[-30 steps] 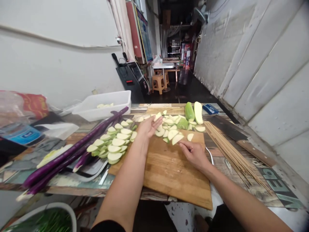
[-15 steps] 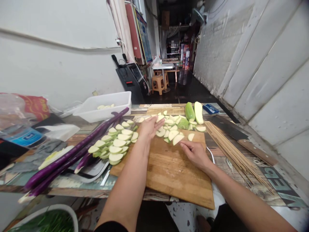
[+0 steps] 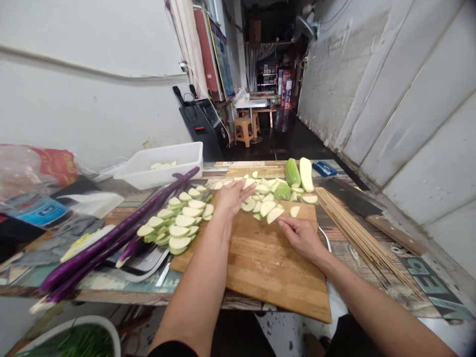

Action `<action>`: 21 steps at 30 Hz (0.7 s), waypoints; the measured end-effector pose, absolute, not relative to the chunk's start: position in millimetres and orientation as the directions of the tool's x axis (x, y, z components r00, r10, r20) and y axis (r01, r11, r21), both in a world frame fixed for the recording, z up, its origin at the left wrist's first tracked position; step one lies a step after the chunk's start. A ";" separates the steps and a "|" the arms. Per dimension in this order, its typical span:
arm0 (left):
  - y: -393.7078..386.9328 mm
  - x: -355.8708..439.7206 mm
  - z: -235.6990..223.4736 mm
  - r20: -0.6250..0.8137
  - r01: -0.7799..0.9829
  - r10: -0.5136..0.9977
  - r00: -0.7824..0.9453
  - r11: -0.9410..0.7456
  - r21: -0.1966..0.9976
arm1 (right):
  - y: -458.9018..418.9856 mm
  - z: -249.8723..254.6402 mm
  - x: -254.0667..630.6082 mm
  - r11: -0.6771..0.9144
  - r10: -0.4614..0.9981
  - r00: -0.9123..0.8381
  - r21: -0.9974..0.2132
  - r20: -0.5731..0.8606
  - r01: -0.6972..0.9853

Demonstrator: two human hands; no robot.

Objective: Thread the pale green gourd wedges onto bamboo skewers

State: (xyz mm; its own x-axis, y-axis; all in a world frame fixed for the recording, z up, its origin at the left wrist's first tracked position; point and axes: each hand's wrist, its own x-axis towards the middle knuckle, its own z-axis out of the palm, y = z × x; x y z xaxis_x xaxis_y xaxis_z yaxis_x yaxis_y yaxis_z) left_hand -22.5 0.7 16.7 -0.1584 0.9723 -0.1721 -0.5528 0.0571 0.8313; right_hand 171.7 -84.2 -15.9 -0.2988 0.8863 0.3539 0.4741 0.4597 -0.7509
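My left hand reaches over the far left of the wooden cutting board, thumb and fingers closed about a pale zucchini slice. My right hand is closed in a pinch at the board's right side. Its fingertips are at the edge of a half-round zucchini slice; whatever is between them is hidden. More cut slices lie scattered between and beyond both hands. Left of the board, rows of overlapping zucchini slices are stacked on a tray.
Long purple eggplants lie at left, before a white plastic bin. Zucchini pieces lie at the far edge near a blue packet. Bamboo skewers and a cleaver lie right. Below left is a tub of greens.
Both hands keep nearly the same place and pose. The whole view has shifted very slightly; no slice has visibly moved.
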 end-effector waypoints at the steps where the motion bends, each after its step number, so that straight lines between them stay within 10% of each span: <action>1: 0.8 -22.4 16.6 -0.170 -0.551 0.973 -0.156 0.057 0.833 | -84.2 -15.7 171.6 0.461 0.886 -0.299 -0.751 0.355 0.473; 21: 0.4 -15.6 19.9 -0.324 -0.660 0.946 0.009 0.249 0.709 | -84.1 -14.6 169.6 0.441 0.897 -0.259 -0.776 0.359 0.451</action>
